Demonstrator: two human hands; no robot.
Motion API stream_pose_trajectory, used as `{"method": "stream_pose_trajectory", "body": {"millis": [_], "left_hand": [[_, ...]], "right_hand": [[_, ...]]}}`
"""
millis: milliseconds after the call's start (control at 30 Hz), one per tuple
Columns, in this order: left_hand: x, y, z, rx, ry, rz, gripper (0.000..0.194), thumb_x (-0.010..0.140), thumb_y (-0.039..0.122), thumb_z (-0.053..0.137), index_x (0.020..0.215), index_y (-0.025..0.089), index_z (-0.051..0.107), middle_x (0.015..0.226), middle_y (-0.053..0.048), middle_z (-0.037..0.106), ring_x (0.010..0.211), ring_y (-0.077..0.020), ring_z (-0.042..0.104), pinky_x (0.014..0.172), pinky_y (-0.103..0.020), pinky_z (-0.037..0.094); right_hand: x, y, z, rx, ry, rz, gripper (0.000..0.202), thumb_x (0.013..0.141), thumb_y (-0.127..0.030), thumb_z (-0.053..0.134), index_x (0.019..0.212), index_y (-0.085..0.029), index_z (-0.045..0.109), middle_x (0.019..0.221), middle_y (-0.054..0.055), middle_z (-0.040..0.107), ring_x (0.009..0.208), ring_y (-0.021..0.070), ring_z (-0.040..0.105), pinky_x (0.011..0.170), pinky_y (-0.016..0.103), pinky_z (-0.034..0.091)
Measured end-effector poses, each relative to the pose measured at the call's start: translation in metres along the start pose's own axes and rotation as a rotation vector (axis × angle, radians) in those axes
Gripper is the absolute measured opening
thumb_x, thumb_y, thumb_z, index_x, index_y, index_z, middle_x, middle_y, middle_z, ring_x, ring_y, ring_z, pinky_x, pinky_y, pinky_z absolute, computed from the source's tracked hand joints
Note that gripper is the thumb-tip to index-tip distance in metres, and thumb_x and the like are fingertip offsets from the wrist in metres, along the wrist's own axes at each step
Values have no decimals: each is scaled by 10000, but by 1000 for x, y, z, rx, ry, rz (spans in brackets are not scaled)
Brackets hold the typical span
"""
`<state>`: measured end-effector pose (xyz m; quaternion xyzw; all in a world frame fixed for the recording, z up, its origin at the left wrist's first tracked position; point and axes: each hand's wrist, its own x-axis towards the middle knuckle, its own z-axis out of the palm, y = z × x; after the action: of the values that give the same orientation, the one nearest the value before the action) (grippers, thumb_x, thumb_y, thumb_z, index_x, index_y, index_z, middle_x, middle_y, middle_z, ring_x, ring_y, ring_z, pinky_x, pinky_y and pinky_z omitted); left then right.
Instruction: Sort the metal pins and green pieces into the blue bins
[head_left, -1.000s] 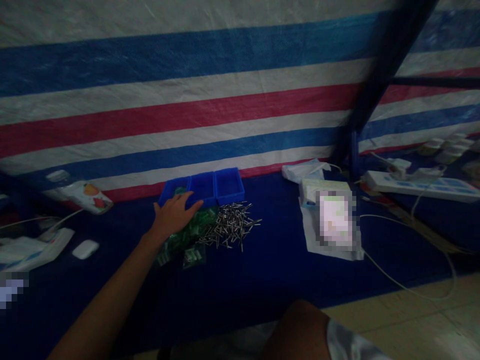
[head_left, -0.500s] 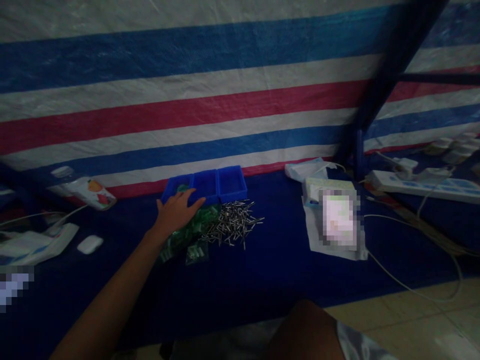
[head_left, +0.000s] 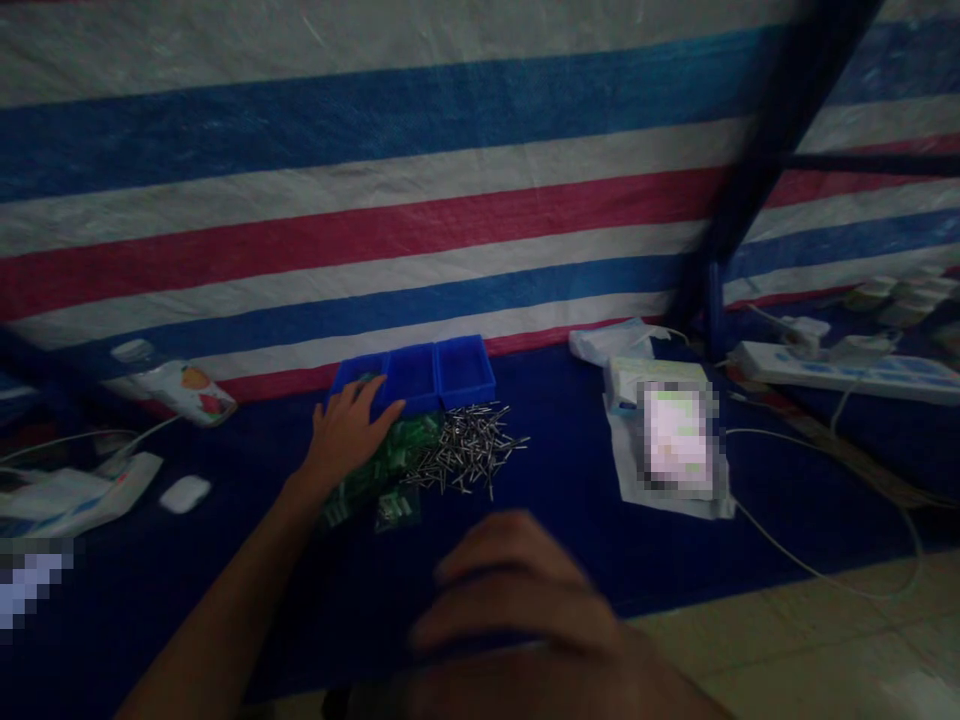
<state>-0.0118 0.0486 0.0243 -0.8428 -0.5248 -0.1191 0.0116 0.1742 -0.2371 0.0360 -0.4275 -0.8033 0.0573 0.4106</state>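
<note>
My left hand is open, fingers spread, over the near edge of a blue tray's left compartment and a heap of small green packets. The blue tray has three compartments; something green shows in the left one, partly hidden by my fingers. Beside the packets lies a pile of thin metal pins or rivets. A small clear bag with small pieces in it sits in front. My right hand is low and close to the camera, fingers bent and smeared by motion, so its grip is unclear.
A bottle lies at the left, near a white case and a power strip. On the right are a tissue pack, a blurred-out item on paper, cables and another power strip. Striped sheeting hangs behind.
My right hand has come up into view in front of the table, where my knee showed before. My left hand stays almost where it was, over the tray and packets.
</note>
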Motion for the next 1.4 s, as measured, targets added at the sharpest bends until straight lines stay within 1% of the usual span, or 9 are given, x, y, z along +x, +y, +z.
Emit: {"method": "stream_pose_trajectory", "body": {"millis": [133, 200, 367, 533, 667, 800, 967, 1200, 1400], "left_hand": [[-11, -6, -19, -81, 127, 81, 623, 908, 592, 418, 1389, 200, 480, 1369, -129, 501, 1269, -328, 462, 1067, -484, 373], [-23, -8, -30, -170, 160, 146, 584, 914, 553, 443, 1361, 181, 498, 1277, -110, 566, 1187, -275, 529, 1055, -417, 398], [-56, -12, -45, -333, -45, 223, 517, 907, 546, 481, 1318, 237, 535, 1100, -51, 648, 897, -206, 623, 827, -344, 511], [-83, -29, -41, -316, -51, 142, 512, 899, 570, 478, 1286, 246, 566, 1035, -42, 679, 863, -205, 639, 768, -325, 519], [-90, -46, -35, -225, -77, -1, 590, 862, 613, 479, 1300, 226, 560, 1087, -68, 686, 915, -244, 657, 827, -367, 518], [-85, -53, -30, -80, -223, -112, 631, 857, 621, 453, 1350, 234, 522, 1148, -86, 684, 1003, -291, 660, 840, -403, 512], [-85, -50, -28, -129, -298, -117, 723, 807, 673, 508, 1391, 248, 477, 1181, -96, 676, 1007, -295, 668, 823, -394, 523], [-104, -66, -18, -201, -263, -64, 744, 742, 599, 634, 1386, 258, 487, 1245, -107, 642, 1094, -312, 628, 939, -434, 496], [-110, -77, -13, -394, -194, -69, 649, 720, 507, 676, 1299, 244, 552, 1084, -72, 672, 961, -266, 665, 858, -400, 539]], "right_hand": [[-48, 54, -45, -443, 222, 394, 393, 881, -318, 567, 1265, -274, 494, 1211, 92, 610, 1282, 322, 451, 987, 539, 426], [-82, 75, -66, -634, 193, 484, 496, 857, -460, 571, 1294, -249, 470, 1230, 140, 586, 1309, 412, 396, 984, 632, 368], [-113, 111, -87, -772, 72, 575, 674, 828, -699, 450, 1313, -232, 446, 1262, 238, 545, 1275, 492, 409, 886, 700, 373], [-64, 123, -94, -796, 45, 639, 670, 859, -650, 477, 1353, -204, 400, 1343, 253, 504, 1357, 460, 327, 978, 653, 323], [-11, 106, -79, -577, 126, 358, 349, 875, -516, 560, 1060, -224, 507, 1206, 150, 617, 1299, 357, 431, 1002, 547, 383], [46, 79, -50, -232, -207, 180, 82, 943, -269, 498, 883, -221, 527, 977, 46, 663, 978, 187, 617, 850, 351, 471], [102, 84, -22, -134, -415, 11, 148, 943, -314, 549, 884, -188, 599, 844, 25, 658, 845, 160, 609, 811, 320, 428], [111, 114, 14, -195, -441, -25, 422, 1005, -433, 374, 848, -176, 669, 776, 45, 675, 760, 159, 610, 750, 316, 398], [106, 102, 24, -159, -414, -53, 275, 975, -357, 451, 999, -190, 668, 882, 35, 700, 825, 160, 625, 768, 303, 402]]}}
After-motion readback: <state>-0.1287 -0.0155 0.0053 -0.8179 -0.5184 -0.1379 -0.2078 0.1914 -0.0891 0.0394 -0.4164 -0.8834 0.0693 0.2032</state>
